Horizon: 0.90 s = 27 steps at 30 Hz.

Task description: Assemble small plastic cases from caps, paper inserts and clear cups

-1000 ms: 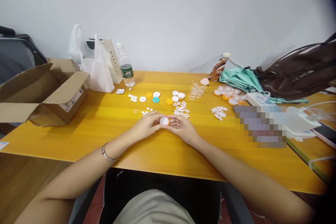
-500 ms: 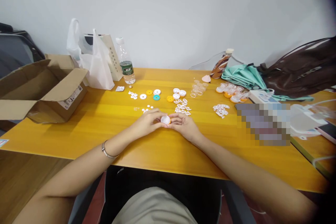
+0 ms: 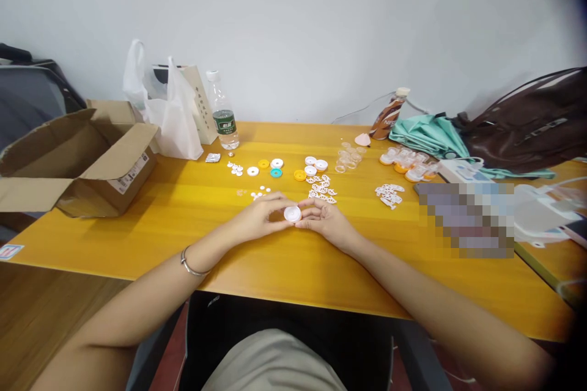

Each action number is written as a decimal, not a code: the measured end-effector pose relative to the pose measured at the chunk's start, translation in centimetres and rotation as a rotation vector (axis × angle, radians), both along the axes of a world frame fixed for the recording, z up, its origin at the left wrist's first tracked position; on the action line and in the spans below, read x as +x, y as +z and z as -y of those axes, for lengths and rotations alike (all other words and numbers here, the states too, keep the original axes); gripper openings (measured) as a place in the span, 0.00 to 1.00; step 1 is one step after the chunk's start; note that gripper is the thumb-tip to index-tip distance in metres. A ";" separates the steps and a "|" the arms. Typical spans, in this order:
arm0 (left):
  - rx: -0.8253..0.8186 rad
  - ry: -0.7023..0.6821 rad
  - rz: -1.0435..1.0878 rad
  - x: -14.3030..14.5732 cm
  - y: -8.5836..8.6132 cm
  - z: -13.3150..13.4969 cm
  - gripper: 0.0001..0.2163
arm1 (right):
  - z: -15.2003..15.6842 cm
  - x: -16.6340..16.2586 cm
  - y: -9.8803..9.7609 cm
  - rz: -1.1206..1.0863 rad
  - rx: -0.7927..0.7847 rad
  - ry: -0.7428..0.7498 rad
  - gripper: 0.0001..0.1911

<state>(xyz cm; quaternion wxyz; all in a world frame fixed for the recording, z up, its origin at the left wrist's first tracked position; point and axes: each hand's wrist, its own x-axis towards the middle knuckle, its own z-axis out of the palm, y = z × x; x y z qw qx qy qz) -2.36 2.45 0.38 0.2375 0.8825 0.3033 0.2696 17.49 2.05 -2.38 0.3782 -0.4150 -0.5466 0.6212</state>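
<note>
My left hand (image 3: pixel 260 215) and my right hand (image 3: pixel 326 219) meet over the yellow table (image 3: pixel 284 263), and together they pinch a small round white cap (image 3: pixel 292 214) between the fingertips. A metal bracelet sits on my left wrist. Just beyond the hands lie small white flat pieces (image 3: pixel 321 188), white, yellow and teal round caps (image 3: pixel 276 168) and tiny white discs (image 3: pixel 258 192). Further right are clear rings (image 3: pixel 347 156), another pile of white pieces (image 3: pixel 389 193) and orange-and-clear caps (image 3: pixel 408 166).
An open cardboard box (image 3: pixel 77 162) stands at the left. Behind it are a white plastic bag (image 3: pixel 169 111) and a water bottle (image 3: pixel 222 112). At the right lie a brown bottle (image 3: pixel 387 115), a teal cloth (image 3: pixel 426 134), a brown bag (image 3: pixel 527 122) and cables.
The hands stay together on the white cap; the orange part seen under it earlier no longer shows. The view has shifted slightly.
</note>
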 end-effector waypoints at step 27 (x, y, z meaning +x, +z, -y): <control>0.037 -0.011 -0.196 0.0 0.2 0.9 0.09 | -3.6 15.1 5.3 1.479 0.162 -0.323 0.09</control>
